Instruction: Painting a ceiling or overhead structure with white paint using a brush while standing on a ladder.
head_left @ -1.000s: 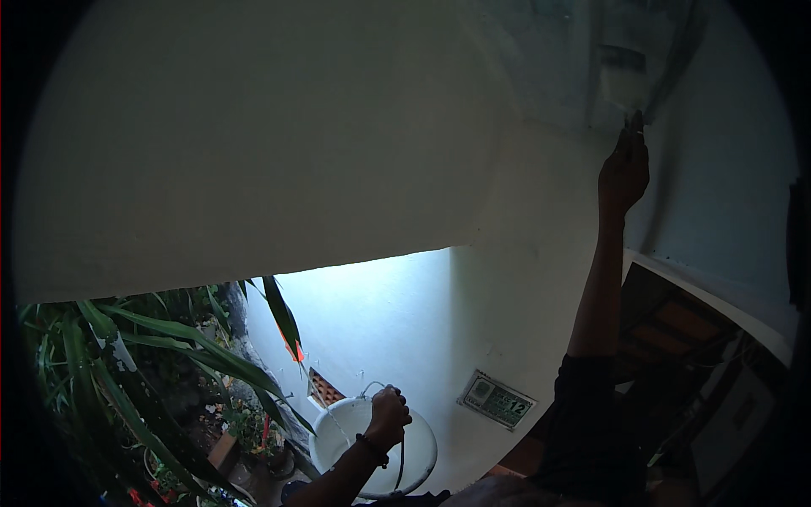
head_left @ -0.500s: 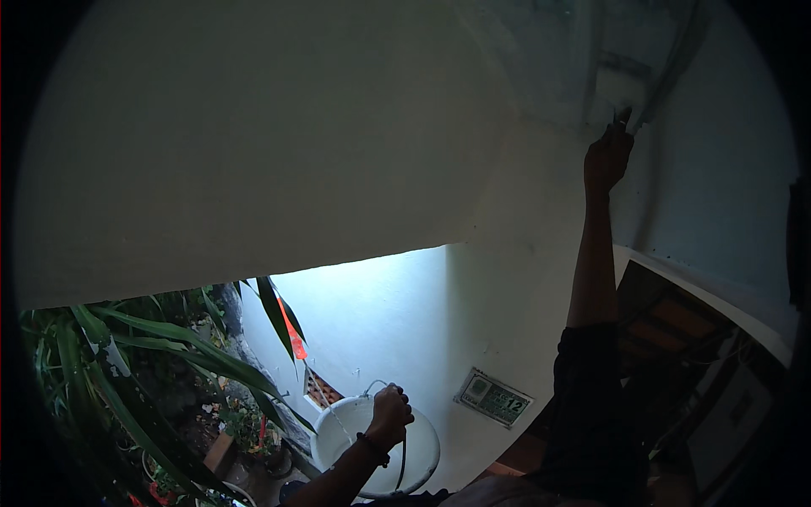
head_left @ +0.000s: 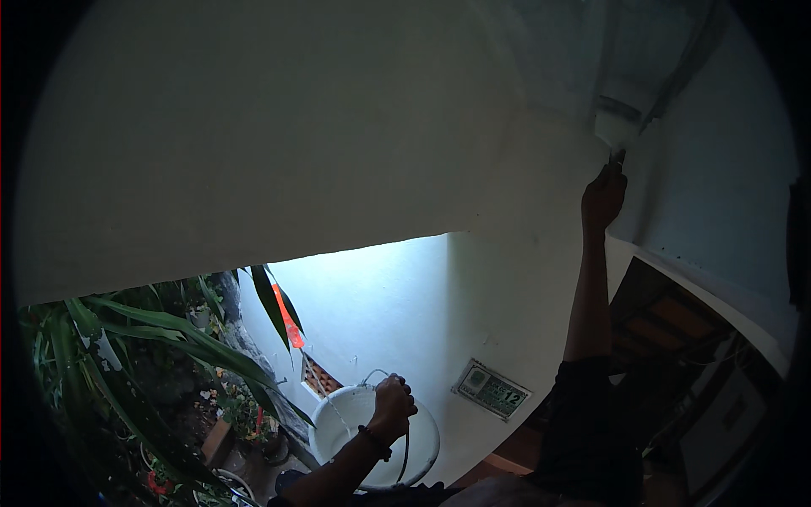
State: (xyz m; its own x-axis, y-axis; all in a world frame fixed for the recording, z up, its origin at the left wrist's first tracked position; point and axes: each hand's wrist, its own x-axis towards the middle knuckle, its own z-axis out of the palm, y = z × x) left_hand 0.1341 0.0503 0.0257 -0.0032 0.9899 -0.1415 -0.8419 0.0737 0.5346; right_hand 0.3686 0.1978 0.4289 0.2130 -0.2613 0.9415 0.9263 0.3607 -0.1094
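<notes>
The right hand [head_left: 604, 201] grips a wide, flat, pale brush [head_left: 616, 125] at two o'clock; the left hand [head_left: 392, 409] clasps the thin, curved handle [head_left: 407, 449] of a round white bucket [head_left: 426, 444] at six o'clock.

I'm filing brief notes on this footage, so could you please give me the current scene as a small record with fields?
Left hand: gripping the handle of a white bucket
Right hand: raised, holding a wide, pale, brush-like tool
Tool contact: too dim to tell
Wall: pale, brightly lit behind the bucket
On the wall: a rectangular plate
Lower left: long green leaves, an orange object
</notes>
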